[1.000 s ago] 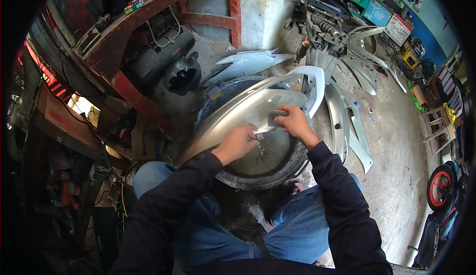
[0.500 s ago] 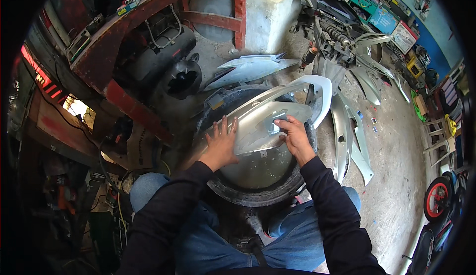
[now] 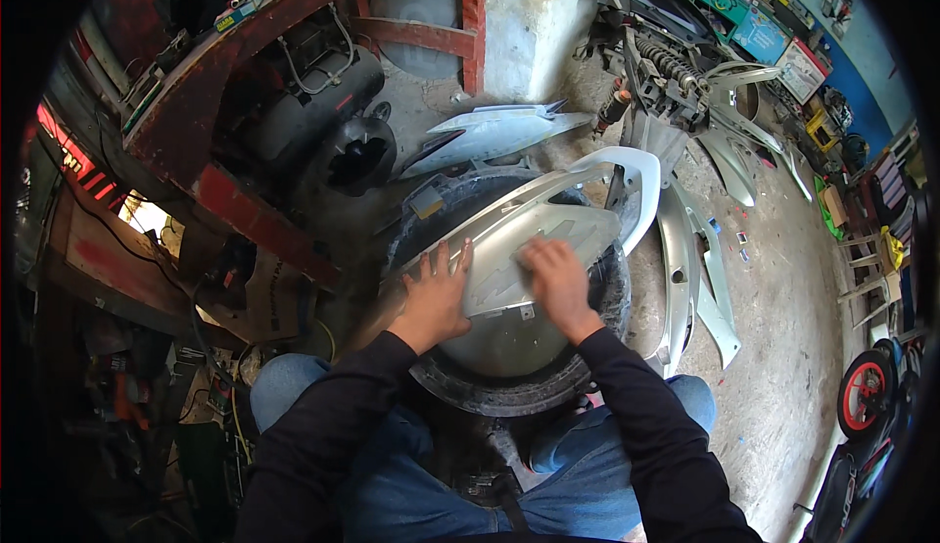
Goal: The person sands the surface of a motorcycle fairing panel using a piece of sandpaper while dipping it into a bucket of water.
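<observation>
A silver motorcycle fairing panel (image 3: 499, 259) with dull, patchy areas lies slanted across a round black tub (image 3: 509, 401) with cloudy water inside. My left hand (image 3: 436, 293) rests on the panel's left part, fingers spread and flat. My right hand (image 3: 560, 283) presses on the panel's middle, fingers bent and closed, slightly smeared by motion. The small grey piece of sandpaper under its fingers is mostly hidden now; it shows in the earlier frame. At the panel's far right end, a white curved piece (image 3: 641, 195) reaches past the tub's rim.
A pale blue fairing (image 3: 490, 137) lies on the floor beyond the tub. More silver panels (image 3: 676, 279) lie to its right. A stripped motorcycle (image 3: 666, 63) stands at the back right. On the left are a red bench frame (image 3: 245, 215) and a dark air tank (image 3: 323, 93).
My right hand has slid left and toward me across the panel, and its fingers now cover the sandpaper. My left hand stays nearly in place.
</observation>
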The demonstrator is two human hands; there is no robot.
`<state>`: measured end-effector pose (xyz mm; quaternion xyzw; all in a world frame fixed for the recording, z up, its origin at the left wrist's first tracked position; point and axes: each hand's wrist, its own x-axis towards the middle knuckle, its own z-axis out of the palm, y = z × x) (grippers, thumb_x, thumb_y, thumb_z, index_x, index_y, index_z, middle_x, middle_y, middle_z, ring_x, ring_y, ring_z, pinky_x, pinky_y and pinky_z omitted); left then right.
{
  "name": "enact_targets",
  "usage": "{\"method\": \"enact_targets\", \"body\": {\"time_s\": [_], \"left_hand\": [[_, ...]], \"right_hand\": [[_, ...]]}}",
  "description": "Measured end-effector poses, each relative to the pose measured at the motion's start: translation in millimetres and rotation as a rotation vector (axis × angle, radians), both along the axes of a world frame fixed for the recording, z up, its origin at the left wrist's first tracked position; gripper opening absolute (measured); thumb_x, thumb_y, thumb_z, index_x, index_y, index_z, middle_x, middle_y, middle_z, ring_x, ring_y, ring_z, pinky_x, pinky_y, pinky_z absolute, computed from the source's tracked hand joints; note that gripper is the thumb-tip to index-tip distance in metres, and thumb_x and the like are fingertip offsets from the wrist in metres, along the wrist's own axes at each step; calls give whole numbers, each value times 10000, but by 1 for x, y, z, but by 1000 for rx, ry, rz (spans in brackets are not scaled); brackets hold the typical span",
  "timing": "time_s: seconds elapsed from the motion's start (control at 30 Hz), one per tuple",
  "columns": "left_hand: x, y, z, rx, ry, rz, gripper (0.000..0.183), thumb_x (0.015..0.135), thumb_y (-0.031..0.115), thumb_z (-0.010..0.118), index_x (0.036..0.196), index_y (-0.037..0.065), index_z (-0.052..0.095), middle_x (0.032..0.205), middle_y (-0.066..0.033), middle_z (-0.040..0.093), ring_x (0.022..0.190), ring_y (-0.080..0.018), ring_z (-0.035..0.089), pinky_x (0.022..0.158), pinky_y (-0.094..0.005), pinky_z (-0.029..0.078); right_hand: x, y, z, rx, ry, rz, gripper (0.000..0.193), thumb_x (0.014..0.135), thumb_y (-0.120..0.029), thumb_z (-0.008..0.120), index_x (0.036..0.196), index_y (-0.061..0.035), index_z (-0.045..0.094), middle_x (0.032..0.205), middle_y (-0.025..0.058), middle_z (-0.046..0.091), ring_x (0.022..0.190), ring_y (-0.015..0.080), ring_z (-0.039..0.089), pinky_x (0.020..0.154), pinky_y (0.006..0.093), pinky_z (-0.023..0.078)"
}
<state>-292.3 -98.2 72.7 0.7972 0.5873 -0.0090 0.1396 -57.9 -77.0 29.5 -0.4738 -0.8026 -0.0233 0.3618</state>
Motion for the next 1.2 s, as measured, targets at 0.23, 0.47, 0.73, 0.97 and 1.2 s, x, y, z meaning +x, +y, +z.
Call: {"method": "enact_targets", "body": {"time_s": [0.23,0.47,0.73,0.97,1.2], "left_hand": [[1,2,7,-32,-4,-5,1267,648,249,850,1646,128,78,1597,-330,261,1413,-594,345,990,-777,425],[9,0,15,-82,34,27,1256,656,213,853,1643,102,86,1604,-322,242,1412,-600,335,988,-773,429],[11,-1,15,-102,34,30,1262,661,202,856,1644,90,72,1595,-338,243,1397,-606,353,983,-771,435],[13,-3,15,-96,46,35,1261,652,184,861,1641,73,86,1569,-340,281,1377,-614,377,963,-759,459],[17,-4,12,-67,61,32,1274,654,208,865,1645,86,73,1558,-353,292,1345,-626,407,946,-746,478]], "right_hand": [[-7,-3,-6,-112,-194,212,487,867,-71,616,1354,-66,606,1439,135,590,1323,385,543,993,563,494],[-2,8,1,-116,-191,88,397,883,-61,600,1277,-24,633,1404,174,597,1329,399,533,986,519,506],[7,10,-4,-239,-127,102,410,897,-76,600,1298,6,629,1413,201,590,1346,378,541,1069,489,477],[2,5,-2,-163,-142,27,436,902,-89,602,1324,19,632,1393,209,624,1343,368,558,1077,498,470],[3,6,-7,-134,-115,-82,433,914,-129,592,1313,33,635,1390,237,619,1330,385,567,1040,507,492]]}}
